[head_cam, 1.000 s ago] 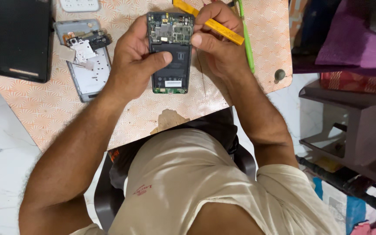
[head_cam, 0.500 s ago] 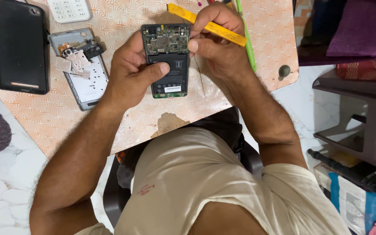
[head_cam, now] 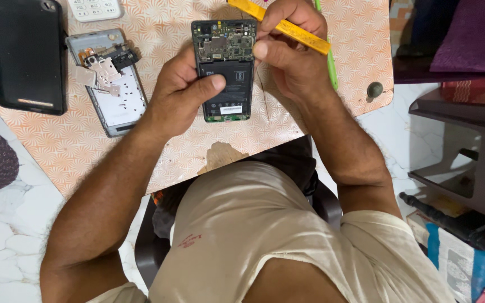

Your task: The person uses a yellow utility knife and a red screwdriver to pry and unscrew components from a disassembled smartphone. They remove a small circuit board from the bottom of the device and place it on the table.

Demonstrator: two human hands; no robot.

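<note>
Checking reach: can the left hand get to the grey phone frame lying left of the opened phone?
Probably yes. The left hand grips the opened phone, and the grey phone frame lies right beside it on bare table, nothing between.

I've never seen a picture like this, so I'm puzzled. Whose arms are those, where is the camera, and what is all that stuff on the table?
The camera sits on a person's head and looks down, so the arms are that person's own. The left hand holds an opened phone, with its green circuit board and black battery showing. The right hand holds a yellow flat tool and touches the phone's top. On the patterned table lie a grey phone frame, a black back cover and a white keypad device.
</note>
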